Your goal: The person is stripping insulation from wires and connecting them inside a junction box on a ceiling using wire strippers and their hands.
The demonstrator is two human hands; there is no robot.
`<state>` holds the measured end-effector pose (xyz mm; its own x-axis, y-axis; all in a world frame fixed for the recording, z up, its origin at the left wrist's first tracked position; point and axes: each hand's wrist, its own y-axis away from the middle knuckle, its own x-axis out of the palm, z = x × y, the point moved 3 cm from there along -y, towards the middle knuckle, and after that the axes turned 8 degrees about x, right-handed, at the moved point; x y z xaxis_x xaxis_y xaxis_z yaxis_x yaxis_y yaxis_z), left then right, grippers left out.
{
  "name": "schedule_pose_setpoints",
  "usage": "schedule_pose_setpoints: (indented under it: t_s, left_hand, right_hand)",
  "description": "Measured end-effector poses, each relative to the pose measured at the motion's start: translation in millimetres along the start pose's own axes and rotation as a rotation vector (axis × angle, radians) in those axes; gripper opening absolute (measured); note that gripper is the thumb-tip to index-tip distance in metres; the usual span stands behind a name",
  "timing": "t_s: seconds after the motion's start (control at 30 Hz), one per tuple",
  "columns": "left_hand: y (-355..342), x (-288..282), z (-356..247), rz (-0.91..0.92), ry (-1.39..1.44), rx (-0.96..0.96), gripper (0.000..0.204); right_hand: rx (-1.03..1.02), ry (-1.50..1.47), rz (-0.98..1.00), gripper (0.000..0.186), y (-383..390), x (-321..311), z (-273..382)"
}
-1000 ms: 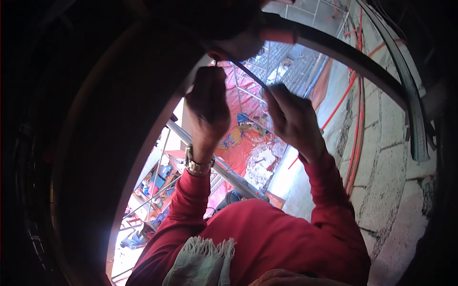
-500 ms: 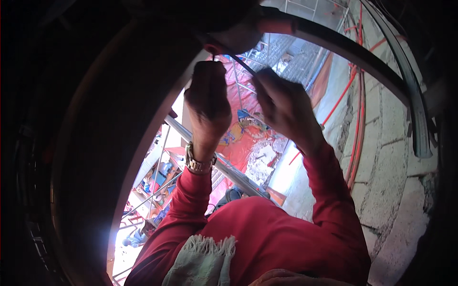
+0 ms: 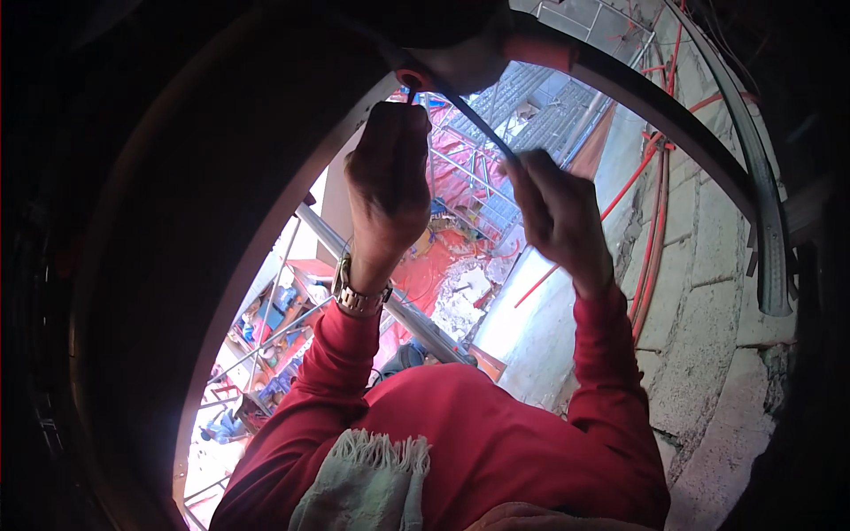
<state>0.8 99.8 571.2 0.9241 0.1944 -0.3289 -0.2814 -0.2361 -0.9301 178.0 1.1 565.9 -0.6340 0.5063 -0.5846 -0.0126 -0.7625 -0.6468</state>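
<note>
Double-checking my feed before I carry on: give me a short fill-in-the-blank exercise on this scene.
1. The wristwatch is on the person's ____.
2. The dark rod is gripped in the ____ hand.
3. Both sleeves are ____ in colour.

Missing words: left wrist; right; red.

Dark rod (image 3: 480,122) at right hand (image 3: 558,208), orange-red ring (image 3: 423,80) above left hand (image 3: 390,177). Sleeves (image 3: 606,341) below both: plain red. Wall (image 3: 708,327) right of them: pale grey.

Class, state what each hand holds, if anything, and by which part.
Right hand: a thin dark rod, by its lower end. Left hand: too shadowed to tell what, if anything, it holds.
</note>
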Motion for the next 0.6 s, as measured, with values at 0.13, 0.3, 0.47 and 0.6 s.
schedule_pose_setpoints:
  t_s: [0.13, 0.3, 0.47, 0.6]
  left_hand:
    - [0, -4, -5, -0.049, 0.036, 0.052, 0.033]
    - [-1, -5, -5, -0.068, -0.008, 0.147, 0.027]
    - [4, -3, -1, -0.137, 0.330, -0.053, 0.008]
    - [7, 0, -3, -0.193, 0.275, -0.047, 0.009]
  right_hand:
    - [0.068, 0.048, -0.081, 0.005, 25, -5, 10]
    - [-0.053, 0.106, -0.044, 0.008, -38, 18, 24]
    - [-0.155, 0.056, -0.103, 0.012, -44, 23, 24]
    - [-0.055, 0.041, -0.116, 0.008, -44, 30, 25]
